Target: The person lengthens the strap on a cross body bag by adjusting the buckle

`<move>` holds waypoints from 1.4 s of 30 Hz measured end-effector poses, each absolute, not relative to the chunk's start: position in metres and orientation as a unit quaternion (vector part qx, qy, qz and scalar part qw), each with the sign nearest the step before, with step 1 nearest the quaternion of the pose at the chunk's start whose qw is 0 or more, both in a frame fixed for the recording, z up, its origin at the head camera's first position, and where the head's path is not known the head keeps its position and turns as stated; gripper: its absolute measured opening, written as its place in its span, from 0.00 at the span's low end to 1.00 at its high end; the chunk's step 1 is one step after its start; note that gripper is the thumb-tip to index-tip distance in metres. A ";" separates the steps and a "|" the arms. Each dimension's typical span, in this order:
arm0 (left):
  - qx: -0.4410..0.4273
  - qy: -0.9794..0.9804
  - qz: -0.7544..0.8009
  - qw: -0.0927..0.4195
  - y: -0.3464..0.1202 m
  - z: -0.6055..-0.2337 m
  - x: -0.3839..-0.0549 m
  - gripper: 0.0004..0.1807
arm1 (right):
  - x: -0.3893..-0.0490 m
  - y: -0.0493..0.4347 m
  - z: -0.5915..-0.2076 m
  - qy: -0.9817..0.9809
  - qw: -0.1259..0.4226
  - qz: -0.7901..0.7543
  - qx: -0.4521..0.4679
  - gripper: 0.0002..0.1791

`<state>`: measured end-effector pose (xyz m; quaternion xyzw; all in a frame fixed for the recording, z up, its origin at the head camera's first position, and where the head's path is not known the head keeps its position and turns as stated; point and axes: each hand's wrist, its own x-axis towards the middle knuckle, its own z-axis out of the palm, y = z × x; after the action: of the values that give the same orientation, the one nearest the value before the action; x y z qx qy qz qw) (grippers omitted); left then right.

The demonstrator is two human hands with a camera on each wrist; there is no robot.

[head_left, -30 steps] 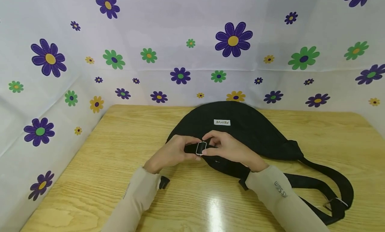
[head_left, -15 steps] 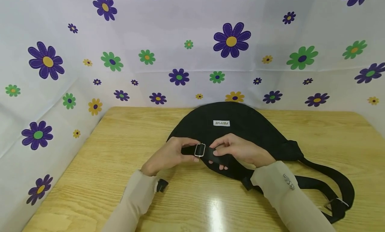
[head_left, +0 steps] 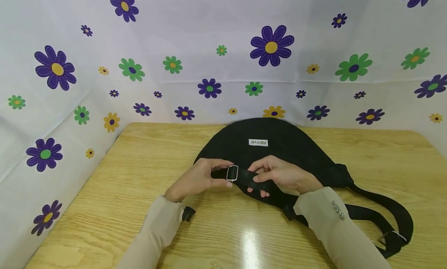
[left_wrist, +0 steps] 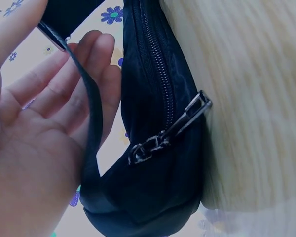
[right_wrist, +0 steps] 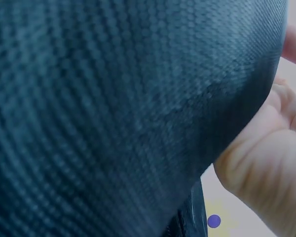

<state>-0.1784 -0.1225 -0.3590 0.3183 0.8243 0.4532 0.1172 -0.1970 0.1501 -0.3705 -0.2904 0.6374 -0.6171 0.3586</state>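
A black crescent-shaped waist bag (head_left: 290, 145) with a small white label lies toward the back of the table. Just in front of it, my left hand (head_left: 193, 180) pinches the black strap beside a silver slide buckle (head_left: 232, 173). On the buckle's other side, my right hand (head_left: 284, 176) holds the strap (head_left: 247, 178) between thumb and fingers. The left wrist view shows the strap curving down past the left palm (left_wrist: 37, 148) to the bag's end, near a zipper pull (left_wrist: 187, 113). Close black fabric (right_wrist: 113, 108) covers most of the right wrist view, hiding the fingers' grip.
A black plastic buckle piece (head_left: 188, 214) is by the left sleeve, another black piece (head_left: 289, 212) by the right sleeve. A looped strap (head_left: 401, 212) with a metal adjuster (head_left: 394, 235) lies at right on the wooden table (head_left: 139, 152). A flowered cloth (head_left: 216, 28) stands behind.
My right hand has slid from the slide buckle to the right along the strap, uncovering a length of it. The left hand stays nearly in place, and the bag has barely moved.
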 end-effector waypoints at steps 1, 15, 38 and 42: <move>0.318 0.824 0.453 0.116 -0.122 -0.359 -0.178 0.26 | -0.197 0.150 -0.370 0.636 0.359 -0.618 -0.290 0.13; 0.331 0.819 0.456 0.112 -0.123 -0.360 -0.179 0.25 | -0.194 0.148 -0.370 0.642 0.356 -0.618 -0.283 0.11; 0.346 0.798 0.483 0.101 -0.119 -0.364 -0.178 0.25 | -0.186 0.126 -0.369 0.607 0.306 -0.685 -0.262 0.09; 0.337 0.795 0.495 0.096 -0.117 -0.365 -0.179 0.27 | -0.185 0.126 -0.367 0.615 0.303 -0.683 -0.251 0.08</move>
<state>-0.1787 -0.1174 -0.3651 0.3374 0.7947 0.4955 0.0957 -0.1846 0.1263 -0.3674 -0.2512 0.6150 -0.6832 0.3031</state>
